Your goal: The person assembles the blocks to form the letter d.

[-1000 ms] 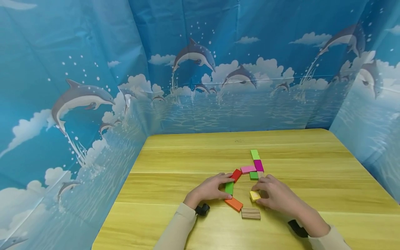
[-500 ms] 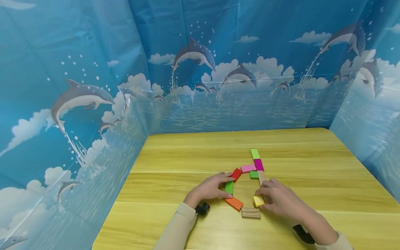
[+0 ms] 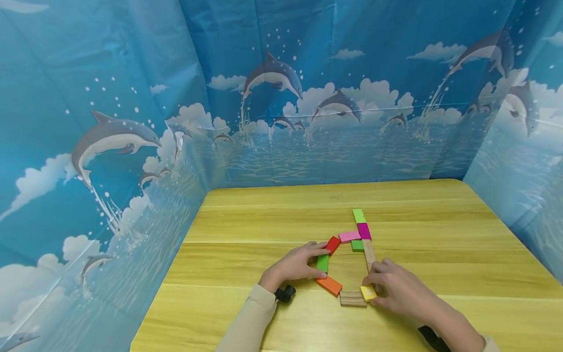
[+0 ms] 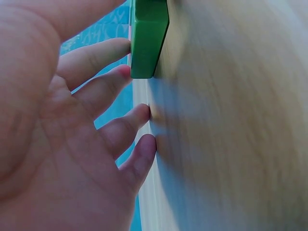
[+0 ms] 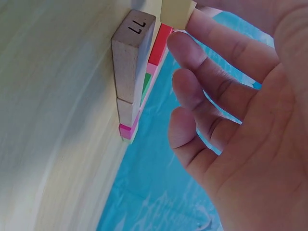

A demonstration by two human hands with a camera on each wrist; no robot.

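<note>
Between thumb and fingertips, my right hand (image 3: pixel 402 288) pinches a small yellow block (image 3: pixel 368 293), just beside the right end of a striped brown wooden block (image 3: pixel 353 299). In the right wrist view the yellow block (image 5: pixel 175 13) shows at the top, and the other fingers touch nothing. My left hand (image 3: pixel 295 264) rests with relaxed fingers around a green block (image 3: pixel 323 263). Its fingertips lie by a red block (image 3: pixel 334 245), the thumb tip where the green block meets an orange block (image 3: pixel 329 285). The left wrist view shows fingertips at the green block (image 4: pixel 148 43).
Pale wooden blocks (image 3: pixel 369 254) run up to a magenta block (image 3: pixel 363 231) and a light green block (image 3: pixel 358 215). A pink block (image 3: pixel 349 236) and a short green block (image 3: pixel 357 246) adjoin this line. The yellowish wooden table (image 3: pixel 246 215) ends at a dolphin-print curtain (image 3: pixel 281 156).
My right hand has moved the yellow block toward me and slightly right, to beside the striped wooden block, uncovering more of the pale wooden line. The left hand has stayed in place.
</note>
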